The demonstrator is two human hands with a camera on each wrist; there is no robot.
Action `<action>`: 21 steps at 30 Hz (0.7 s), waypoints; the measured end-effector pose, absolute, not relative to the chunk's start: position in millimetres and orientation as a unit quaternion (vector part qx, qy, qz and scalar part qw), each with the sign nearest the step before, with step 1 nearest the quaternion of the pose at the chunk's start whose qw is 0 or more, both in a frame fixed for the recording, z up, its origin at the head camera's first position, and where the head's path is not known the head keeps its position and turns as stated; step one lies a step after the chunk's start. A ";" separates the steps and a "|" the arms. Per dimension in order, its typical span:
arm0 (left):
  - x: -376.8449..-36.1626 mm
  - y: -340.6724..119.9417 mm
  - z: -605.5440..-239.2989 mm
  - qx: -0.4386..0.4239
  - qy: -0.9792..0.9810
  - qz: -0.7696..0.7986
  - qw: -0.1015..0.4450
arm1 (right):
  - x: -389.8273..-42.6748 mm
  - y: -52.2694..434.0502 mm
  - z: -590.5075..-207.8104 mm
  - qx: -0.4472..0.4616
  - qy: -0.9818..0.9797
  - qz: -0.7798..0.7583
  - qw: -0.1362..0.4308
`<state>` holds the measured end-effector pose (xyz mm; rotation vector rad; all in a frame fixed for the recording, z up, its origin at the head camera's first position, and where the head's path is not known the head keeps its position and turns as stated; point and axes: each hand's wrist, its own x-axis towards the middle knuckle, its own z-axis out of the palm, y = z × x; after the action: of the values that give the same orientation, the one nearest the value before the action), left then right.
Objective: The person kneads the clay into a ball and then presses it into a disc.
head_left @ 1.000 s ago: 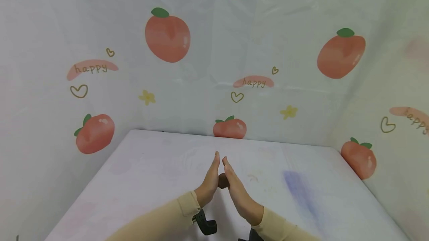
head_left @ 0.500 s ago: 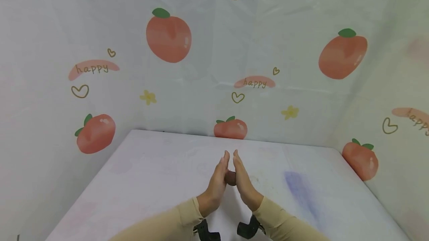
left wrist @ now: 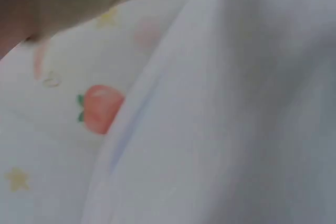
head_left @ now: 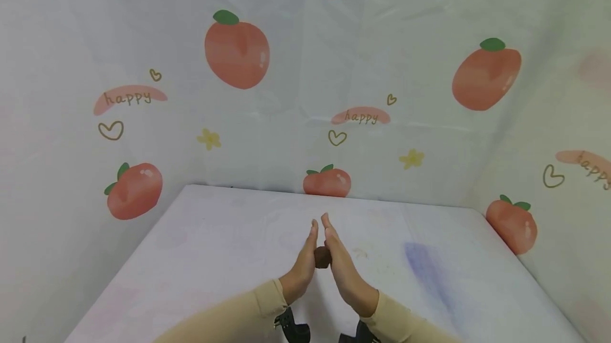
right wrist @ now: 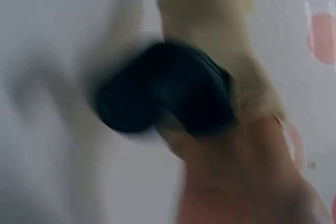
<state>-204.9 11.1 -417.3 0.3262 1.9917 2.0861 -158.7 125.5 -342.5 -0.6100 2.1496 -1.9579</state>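
Observation:
In the head view a small dark brown lump (head_left: 322, 257), like modelling clay, sits between two facing palms above the table. My left hand (head_left: 299, 269) presses it from the left, its fingers straight and pointing away and up. Against the other side lies the palm of my right hand (head_left: 350, 275), also straight-fingered. The fingertips of both hands lean close together beyond the lump. Neither wrist view shows the lump. A blurred left hand (right wrist: 236, 177) and its sleeve fill part of the right wrist view; the right sleeve (left wrist: 89, 6) crosses the top of the left wrist view.
A white table (head_left: 229, 226) with a bluish-purple smear (head_left: 429, 274) on its right side lies beneath the hands. White cloth (head_left: 286, 67) printed with fruit and hearts rises behind and beside it. Black wrist cameras (head_left: 295, 327) hang under both sleeves.
Both palms have slid against each other with the lump between them. Hands and lump shifted right, then partly back left. The left hand has now drawn back towards the body.

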 end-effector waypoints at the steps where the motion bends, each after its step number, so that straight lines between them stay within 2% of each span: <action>1: -201.3 13.3 -419.0 0.122 0.681 0.711 0.125 | -168.8 121.6 -353.4 -0.182 0.727 -0.660 0.051; 4: -192.1 18.6 -419.2 0.158 0.674 0.709 0.131 | -192.6 119.0 -372.7 -0.124 0.732 -0.670 -0.022; 5: -190.1 19.9 -417.7 0.166 0.668 0.714 0.128 | -197.3 120.5 -372.8 -0.111 0.736 -0.667 -0.024; 13: -183.6 21.4 -399.3 0.213 0.627 0.741 0.111 | -219.2 132.7 -389.9 -0.078 0.741 -0.666 0.033; 17: -193.8 14.6 -396.5 0.190 0.632 0.747 0.079 | -210.3 124.3 -401.3 -0.085 0.742 -0.663 0.045; 21: -208.9 6.8 -397.0 0.138 0.649 0.746 0.054 | -191.2 113.7 -408.1 -0.111 0.747 -0.649 0.089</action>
<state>-208.9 6.8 -397.0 0.4207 1.9714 2.2681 -191.2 113.7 -408.1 -0.3297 2.2235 -1.9305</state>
